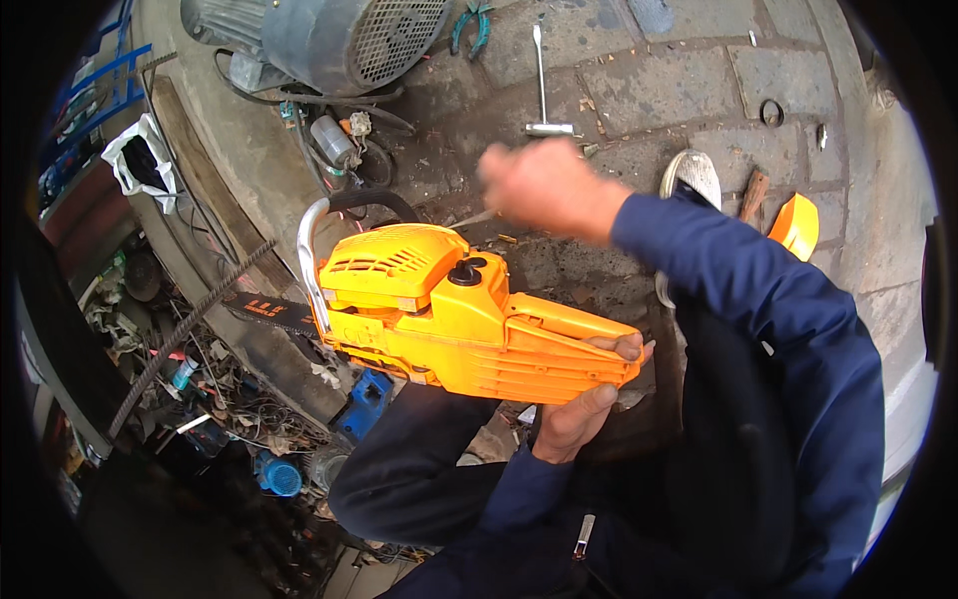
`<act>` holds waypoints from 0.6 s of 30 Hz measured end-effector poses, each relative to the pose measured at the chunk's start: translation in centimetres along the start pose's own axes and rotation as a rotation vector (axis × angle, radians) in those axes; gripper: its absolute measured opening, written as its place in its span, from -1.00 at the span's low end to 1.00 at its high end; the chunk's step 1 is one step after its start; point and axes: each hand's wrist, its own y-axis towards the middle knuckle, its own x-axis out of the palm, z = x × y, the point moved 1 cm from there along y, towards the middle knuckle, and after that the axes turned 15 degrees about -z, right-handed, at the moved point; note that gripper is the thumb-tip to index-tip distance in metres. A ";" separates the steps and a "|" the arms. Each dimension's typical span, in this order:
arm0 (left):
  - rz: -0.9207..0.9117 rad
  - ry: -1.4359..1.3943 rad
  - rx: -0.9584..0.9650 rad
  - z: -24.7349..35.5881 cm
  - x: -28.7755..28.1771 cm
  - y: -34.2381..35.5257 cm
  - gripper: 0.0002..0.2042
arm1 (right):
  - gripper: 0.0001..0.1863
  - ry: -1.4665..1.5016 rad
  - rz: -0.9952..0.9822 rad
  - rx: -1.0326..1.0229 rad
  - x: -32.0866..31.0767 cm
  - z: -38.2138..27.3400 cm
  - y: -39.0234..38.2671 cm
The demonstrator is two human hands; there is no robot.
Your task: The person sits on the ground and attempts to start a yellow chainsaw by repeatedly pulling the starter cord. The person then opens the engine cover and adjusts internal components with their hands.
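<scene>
An orange chainsaw (439,319) lies across the middle, its bar (271,310) and chain pointing left past a silver front handle (310,260). Around the rear handle at the saw's right end, my left hand (574,424) is closed, with fingertips showing through the handle opening. Beyond the saw, my right hand (549,190) is a closed fist, its fingers smeared by motion. A thin, straight starter cord (473,219) runs from the saw's far side to this fist. Whatever grip sits inside the fist is hidden. Next to the black cap (466,272), the saw's body faces up.
A grey motor (349,45) stands at the far left on the paving. Farther off lie teal-handled pliers (473,30) and a T-shaped wrench (542,85). An orange cover (795,227) rests right of my shoe (695,178). Scrap and a blue part (363,404) lie left.
</scene>
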 end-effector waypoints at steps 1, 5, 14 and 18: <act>0.006 0.005 -0.018 0.1 0.2 0.1 -0.50 | -0.64 -0.078 -0.005 -0.207 0.5 -1.5 -0.4; -0.029 0.052 0.012 0.1 0.3 0.2 -0.50 | -0.67 -0.027 0.273 0.180 -0.9 13.3 -2.1; 0.041 0.028 -0.034 0.5 0.7 -0.6 -0.49 | -0.60 -0.037 0.503 0.690 -5.1 30.0 -10.1; 0.048 0.017 -0.052 0.4 0.4 -0.1 -0.51 | -0.70 -0.007 0.139 0.162 1.3 4.8 0.5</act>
